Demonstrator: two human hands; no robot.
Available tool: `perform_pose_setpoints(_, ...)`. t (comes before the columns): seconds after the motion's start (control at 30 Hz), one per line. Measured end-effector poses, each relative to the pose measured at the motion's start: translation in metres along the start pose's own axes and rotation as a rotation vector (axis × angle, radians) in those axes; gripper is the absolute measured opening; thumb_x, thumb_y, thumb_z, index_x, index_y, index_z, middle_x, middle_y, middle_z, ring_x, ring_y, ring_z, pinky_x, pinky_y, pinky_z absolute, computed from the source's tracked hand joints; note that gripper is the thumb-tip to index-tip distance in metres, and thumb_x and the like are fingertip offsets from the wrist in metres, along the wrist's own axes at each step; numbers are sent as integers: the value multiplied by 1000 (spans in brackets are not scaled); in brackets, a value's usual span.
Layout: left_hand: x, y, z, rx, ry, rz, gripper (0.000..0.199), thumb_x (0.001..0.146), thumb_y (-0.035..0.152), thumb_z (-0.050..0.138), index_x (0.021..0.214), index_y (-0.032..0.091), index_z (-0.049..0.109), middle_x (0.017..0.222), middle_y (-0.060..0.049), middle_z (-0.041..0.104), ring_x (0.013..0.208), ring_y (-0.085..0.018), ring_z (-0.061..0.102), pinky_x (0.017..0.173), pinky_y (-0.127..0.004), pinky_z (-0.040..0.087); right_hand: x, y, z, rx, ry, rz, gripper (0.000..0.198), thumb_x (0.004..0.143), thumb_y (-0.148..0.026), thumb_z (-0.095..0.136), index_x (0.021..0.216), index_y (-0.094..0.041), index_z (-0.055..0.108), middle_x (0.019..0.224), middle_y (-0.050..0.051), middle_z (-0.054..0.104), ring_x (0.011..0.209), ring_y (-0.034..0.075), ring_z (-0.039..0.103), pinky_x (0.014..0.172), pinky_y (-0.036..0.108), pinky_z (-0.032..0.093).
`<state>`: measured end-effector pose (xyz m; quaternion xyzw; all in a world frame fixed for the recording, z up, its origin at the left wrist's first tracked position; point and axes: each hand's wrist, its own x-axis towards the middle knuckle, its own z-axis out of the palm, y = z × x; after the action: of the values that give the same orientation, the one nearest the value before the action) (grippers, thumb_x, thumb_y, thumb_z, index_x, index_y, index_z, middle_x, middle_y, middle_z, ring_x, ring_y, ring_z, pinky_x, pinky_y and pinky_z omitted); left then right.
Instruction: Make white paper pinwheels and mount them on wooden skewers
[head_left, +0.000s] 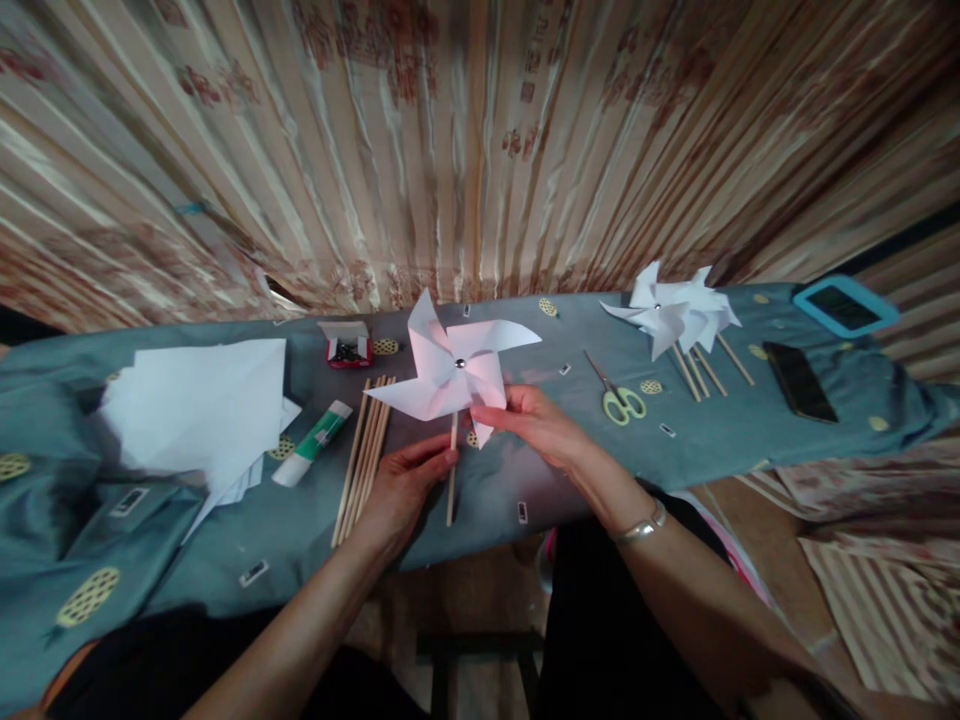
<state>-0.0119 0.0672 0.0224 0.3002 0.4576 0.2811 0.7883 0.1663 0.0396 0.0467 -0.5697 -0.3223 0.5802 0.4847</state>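
Observation:
A white paper pinwheel (439, 378) with a silver pin at its centre stands upright in front of me. My left hand (401, 495) is closed on its wooden stick (451, 490), thumb and fingers pinching it below the blades. At the lower right blade is my right hand (536, 425), its thumb and fingers closed on the paper edge; some fingertips are hidden behind the blade. Several loose wooden sticks (361, 465) lie side by side just left of my left hand. Green-handled scissors (621, 400) rest to the right of my right hand.
On the grey-green cloth (525, 520) lie a stack of white paper (206, 400), a glue stick (313, 443) and a small red box of pins (349, 350). Several finished pinwheels (679, 310), a black phone (799, 382) and a blue-framed device (846, 305) are at the right. A curtain (465, 150) hangs behind.

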Motion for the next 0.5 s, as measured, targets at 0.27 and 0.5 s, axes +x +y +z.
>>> perform_pose_setpoints(0.27, 0, 0, 0, -29, 22, -27, 40, 42, 22, 91, 80, 15, 78, 74, -5, 74, 64, -10, 60, 65, -20, 46, -1, -18, -17, 28, 38, -5, 24, 64, -35, 80, 80, -19, 71, 81, 0, 70, 68, 8, 59, 62, 21, 47)
perform_pose_setpoints(0.5, 0, 1, 2, -46, 5, -33, 44, 39, 25, 92, 79, 13, 78, 72, -6, 75, 67, -12, 63, 72, -22, 48, -3, -15, -14, 73, 12, 40, 24, 62, -34, 82, 77, -18, 71, 74, -1, 67, 62, 7, 58, 58, 19, 47)
